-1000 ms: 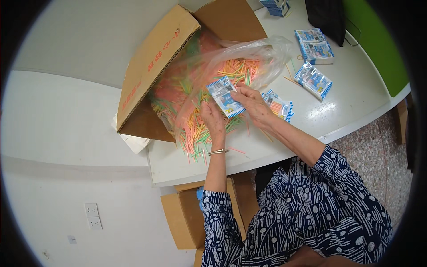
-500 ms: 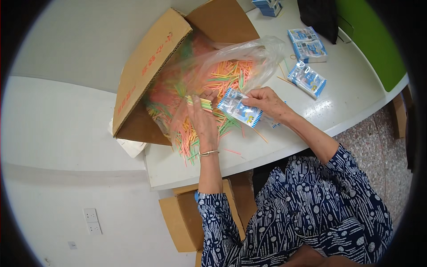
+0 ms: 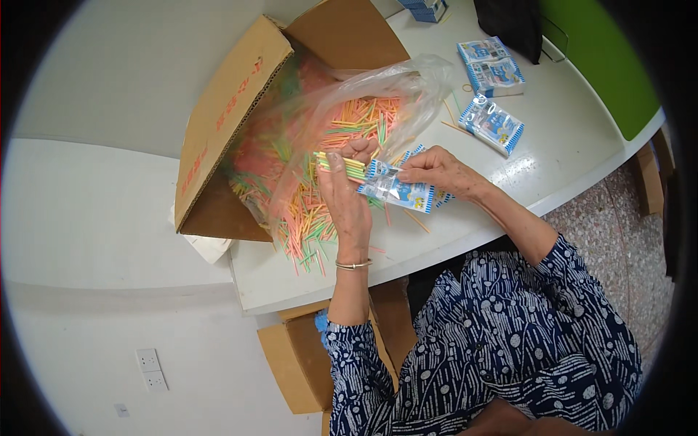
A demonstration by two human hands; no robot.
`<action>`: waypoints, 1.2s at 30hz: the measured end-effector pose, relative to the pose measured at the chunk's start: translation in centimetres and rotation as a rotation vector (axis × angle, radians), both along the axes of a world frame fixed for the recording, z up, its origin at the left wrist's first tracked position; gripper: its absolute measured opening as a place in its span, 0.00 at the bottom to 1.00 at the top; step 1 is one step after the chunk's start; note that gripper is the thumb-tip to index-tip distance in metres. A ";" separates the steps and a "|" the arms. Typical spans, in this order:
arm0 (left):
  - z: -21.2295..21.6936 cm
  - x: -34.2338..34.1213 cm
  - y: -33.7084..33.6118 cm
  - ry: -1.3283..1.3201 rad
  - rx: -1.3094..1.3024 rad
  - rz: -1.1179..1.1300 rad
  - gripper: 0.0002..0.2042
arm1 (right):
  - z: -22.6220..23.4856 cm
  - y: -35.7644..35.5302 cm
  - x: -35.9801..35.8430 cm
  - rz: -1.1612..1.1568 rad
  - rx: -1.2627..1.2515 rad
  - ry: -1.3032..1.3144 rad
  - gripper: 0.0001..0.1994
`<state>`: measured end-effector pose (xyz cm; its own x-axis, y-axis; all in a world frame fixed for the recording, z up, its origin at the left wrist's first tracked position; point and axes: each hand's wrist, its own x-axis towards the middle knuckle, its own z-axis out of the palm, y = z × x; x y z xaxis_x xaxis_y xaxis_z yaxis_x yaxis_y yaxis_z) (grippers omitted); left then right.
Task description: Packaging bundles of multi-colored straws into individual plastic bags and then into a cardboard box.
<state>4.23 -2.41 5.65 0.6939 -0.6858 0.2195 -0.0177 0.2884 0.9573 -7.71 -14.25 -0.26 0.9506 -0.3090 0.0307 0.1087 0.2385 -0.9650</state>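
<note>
Coloured sticks (image 3: 353, 169) clasped in left grip (image 3: 346, 200), blue-white packet (image 3: 401, 194) pinched in right grip (image 3: 441, 174)

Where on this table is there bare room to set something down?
On the white tabletop between the blue packets and the green panel, and at the front left corner below the loose straws. Crowded: around the left hand, by the clear bag.

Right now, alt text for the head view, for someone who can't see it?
A left hand grips a bundle of pastel sticks at the end of a blue-and-white packet held by the right hand. Loose sticks spread from a clear bag in an open box onto a white table; more packets lie to the right.
</note>
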 end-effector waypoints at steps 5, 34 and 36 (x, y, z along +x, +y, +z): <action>0.1 0.1 -0.3 0.028 -0.049 0.037 0.20 | -0.5 -0.5 -0.4 0.056 -0.025 -0.010 0.13; -1.0 -2.6 1.1 -0.735 0.592 -0.190 0.23 | -1.7 -1.8 -2.1 0.007 -0.048 -0.059 0.13; -1.5 -2.2 0.8 -0.703 0.435 -0.140 0.22 | -1.8 -1.8 -2.2 0.002 -0.019 -0.027 0.12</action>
<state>2.04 -1.59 4.17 0.3961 -0.8791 0.2651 -0.6436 -0.0599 0.7630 -9.88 -16.09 -2.06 0.9501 -0.3058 0.0617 0.1338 0.2209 -0.9661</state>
